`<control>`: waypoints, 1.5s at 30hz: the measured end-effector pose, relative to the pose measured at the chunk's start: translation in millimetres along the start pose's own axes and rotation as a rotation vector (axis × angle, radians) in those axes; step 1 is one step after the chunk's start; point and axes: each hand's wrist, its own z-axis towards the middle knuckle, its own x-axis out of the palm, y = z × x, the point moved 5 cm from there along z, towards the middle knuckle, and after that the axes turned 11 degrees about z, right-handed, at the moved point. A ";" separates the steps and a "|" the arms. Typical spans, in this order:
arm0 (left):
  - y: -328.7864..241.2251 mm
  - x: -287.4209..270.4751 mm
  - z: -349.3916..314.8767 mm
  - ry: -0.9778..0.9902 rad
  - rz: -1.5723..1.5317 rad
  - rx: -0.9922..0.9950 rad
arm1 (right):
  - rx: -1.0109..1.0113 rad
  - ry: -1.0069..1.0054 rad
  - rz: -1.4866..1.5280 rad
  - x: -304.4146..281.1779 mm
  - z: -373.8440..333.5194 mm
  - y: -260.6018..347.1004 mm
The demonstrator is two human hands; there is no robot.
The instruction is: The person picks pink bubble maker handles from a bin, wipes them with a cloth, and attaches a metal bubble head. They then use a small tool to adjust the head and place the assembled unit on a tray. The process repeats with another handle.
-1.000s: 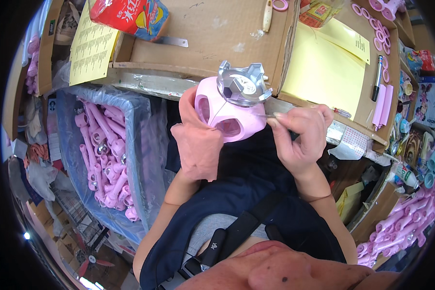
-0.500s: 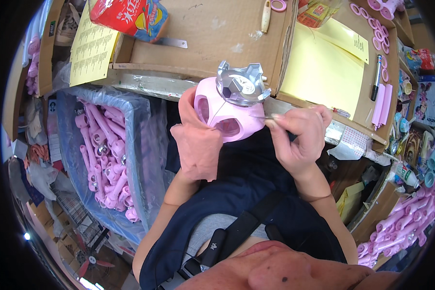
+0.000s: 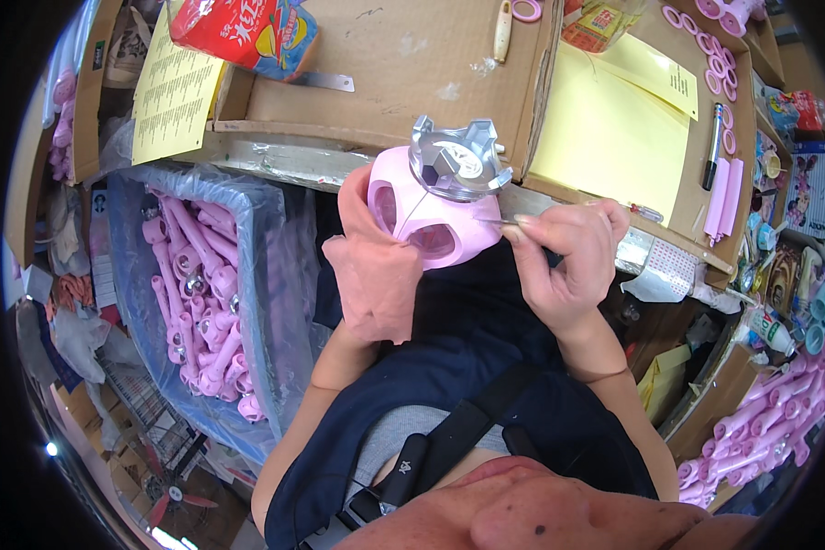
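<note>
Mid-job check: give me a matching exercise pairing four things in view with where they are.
Things:
1. pink plastic housing with silver metal cap
2. thin metal tool
3. pink plastic handles
4. yellow paper sheet

Places:
A. in the blue-lined bin
B. on the cardboard board, upper right
C. gripped by the gloved left hand
D. pinched in the right hand

Pairs: 1-C, 2-D, 3-A, 4-B

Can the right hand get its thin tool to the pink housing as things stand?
Probably yes: the right hand pinches a thin tool at the pink housing, which the left hand holds up; nothing lies between.

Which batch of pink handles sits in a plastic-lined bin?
The batch of pink handles at the person's left, inside the blue plastic-lined bin; the lower-right heap lies loose.
</note>
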 end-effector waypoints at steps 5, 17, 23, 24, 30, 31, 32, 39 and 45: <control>-5.1 -0.7 -0.9 -0.003 0.036 0.011 | 0.000 -0.016 0.007 0.1 0.0 -0.1; -4.1 -0.3 -1.2 0.001 0.023 -0.003 | 0.002 -0.009 -0.004 0.1 -0.1 0.5; -3.4 -0.3 -0.7 0.003 -0.002 -0.015 | 0.009 -0.018 -0.003 0.9 0.4 1.5; -3.3 0.0 -0.6 0.006 -0.011 -0.017 | 0.007 -0.014 0.002 1.0 0.7 1.9; -3.4 -0.1 -0.6 0.001 -0.014 -0.024 | 0.042 -0.025 0.050 1.8 3.2 -0.6; -3.9 -0.3 -0.8 0.002 -0.019 -0.015 | 0.043 -0.052 0.083 1.0 3.7 -0.9; -3.9 -0.3 -1.2 0.007 -0.016 -0.012 | 0.049 -0.026 0.084 3.4 4.1 -1.2; -1.7 -4.2 1.9 -0.117 0.120 0.142 | 0.050 -0.025 0.081 8.2 7.9 -2.6; 2.1 -3.9 4.7 -0.119 0.124 0.157 | 0.096 -0.019 0.041 8.3 6.6 -6.1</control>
